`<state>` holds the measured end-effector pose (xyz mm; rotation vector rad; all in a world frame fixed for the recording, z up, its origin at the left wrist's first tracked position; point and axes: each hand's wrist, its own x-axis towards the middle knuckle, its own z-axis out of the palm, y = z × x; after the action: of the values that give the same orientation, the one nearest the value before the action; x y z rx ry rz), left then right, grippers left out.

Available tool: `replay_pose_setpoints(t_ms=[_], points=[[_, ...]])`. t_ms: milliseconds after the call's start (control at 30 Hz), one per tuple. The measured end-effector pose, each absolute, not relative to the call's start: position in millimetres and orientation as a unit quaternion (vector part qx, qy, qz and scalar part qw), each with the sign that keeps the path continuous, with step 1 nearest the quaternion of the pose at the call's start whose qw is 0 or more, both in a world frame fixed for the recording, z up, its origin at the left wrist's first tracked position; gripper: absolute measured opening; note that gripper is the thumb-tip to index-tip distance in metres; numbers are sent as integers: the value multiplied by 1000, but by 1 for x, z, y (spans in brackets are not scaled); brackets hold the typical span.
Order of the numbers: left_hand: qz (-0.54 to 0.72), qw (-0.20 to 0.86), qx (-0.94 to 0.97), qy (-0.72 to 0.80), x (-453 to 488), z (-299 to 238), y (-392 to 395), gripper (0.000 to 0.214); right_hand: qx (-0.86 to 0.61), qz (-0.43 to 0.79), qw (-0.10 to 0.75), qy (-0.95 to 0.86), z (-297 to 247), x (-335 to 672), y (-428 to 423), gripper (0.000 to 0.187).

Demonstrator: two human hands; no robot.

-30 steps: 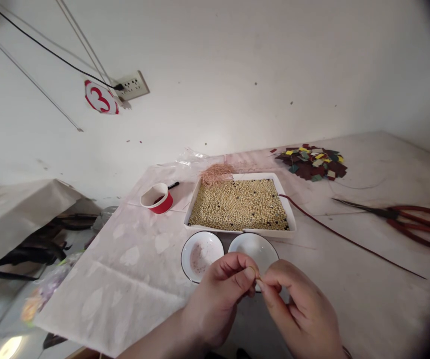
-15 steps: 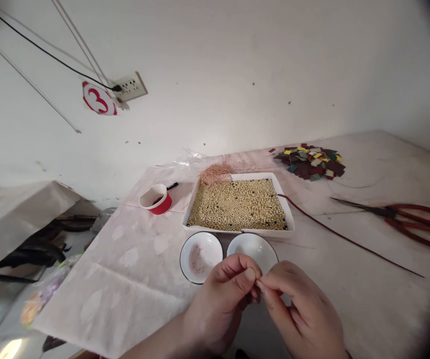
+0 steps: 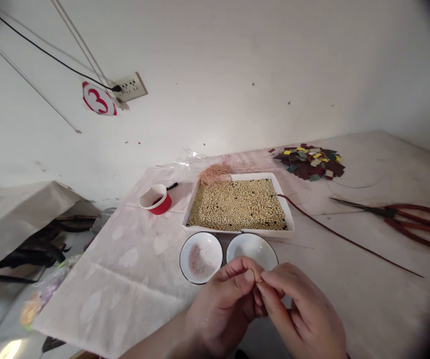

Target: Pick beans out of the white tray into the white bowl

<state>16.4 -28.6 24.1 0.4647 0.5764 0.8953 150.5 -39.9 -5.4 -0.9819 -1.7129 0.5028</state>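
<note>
My left hand (image 3: 227, 301) and my right hand (image 3: 302, 304) meet fingertip to fingertip at the front of the table. Both are closed in a pinch around something tiny, too small to make out. Just behind them sits a white bowl with a dark rim (image 3: 254, 247), partly covered by my fingers. To its left, a second white bowl (image 3: 202, 259) has small reddish specks on its bottom. Beyond the bowls lies a white tray (image 3: 291, 227) filled with yellowish beads or beans (image 3: 239, 204) and scattered dark ones. A tangle of thin copper-coloured strands (image 3: 215, 174) rests at the tray's back left corner.
A red and white paper cup (image 3: 157, 199) stands left of the tray beside a black marker (image 3: 172, 186). Rightward lie a thin dark red strip (image 3: 345, 239) and large scissors (image 3: 397, 217). A heap of coloured scraps (image 3: 312, 162) is at the back, near the wall.
My fingertips have shifted slightly against each other, and the right thumb and forefinger are a little more apart. Everything on the table stays in place.
</note>
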Motion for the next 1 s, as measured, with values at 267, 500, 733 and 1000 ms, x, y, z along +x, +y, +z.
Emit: replay_pose_setpoints(t_ms=[267, 500, 733, 1000], points=[[437, 820, 242, 280, 17, 22, -28, 17, -411, 185, 527, -721, -4, 150, -40, 14], [436, 823, 231, 283, 16, 22, -30, 16, -420, 196, 515, -721, -5, 149, -40, 16], [435, 850, 184, 232, 14, 23, -26, 17, -407, 219, 520, -718, -6, 149, -41, 16], [443, 844, 203, 224, 13, 25, -24, 22, -418, 277, 550, -667, -2, 148, -44, 15]])
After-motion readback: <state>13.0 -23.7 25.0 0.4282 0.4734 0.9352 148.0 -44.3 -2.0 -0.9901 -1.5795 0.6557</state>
